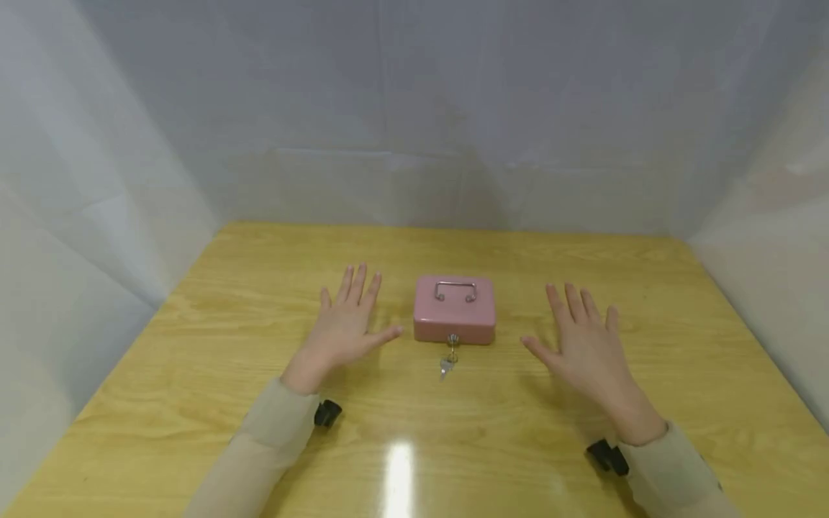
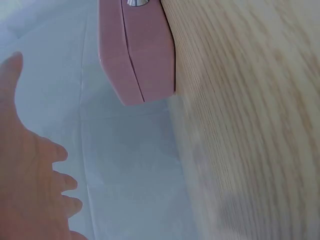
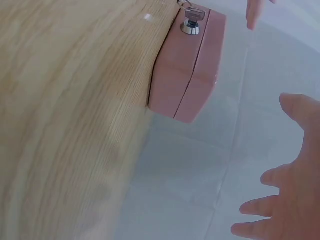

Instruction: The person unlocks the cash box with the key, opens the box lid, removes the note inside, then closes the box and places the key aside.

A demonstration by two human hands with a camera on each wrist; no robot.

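Small pink metal cash box [image 1: 455,309], lid shut, handle flat, key in front lock w/ spare dangling.

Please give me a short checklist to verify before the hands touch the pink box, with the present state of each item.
1. Pink box lid closed: ok, the seam looks shut in both wrist views.
2. Key in the front lock: ok, a second key hangs below it onto the table.
3. Handle lying flat on the lid: ok.
4. Left hand free: ok, fingers spread, holding nothing, apart from the box.
5. Right hand free: ok, fingers spread, holding nothing, apart from the box.
6. Lock turned open: cannot tell.
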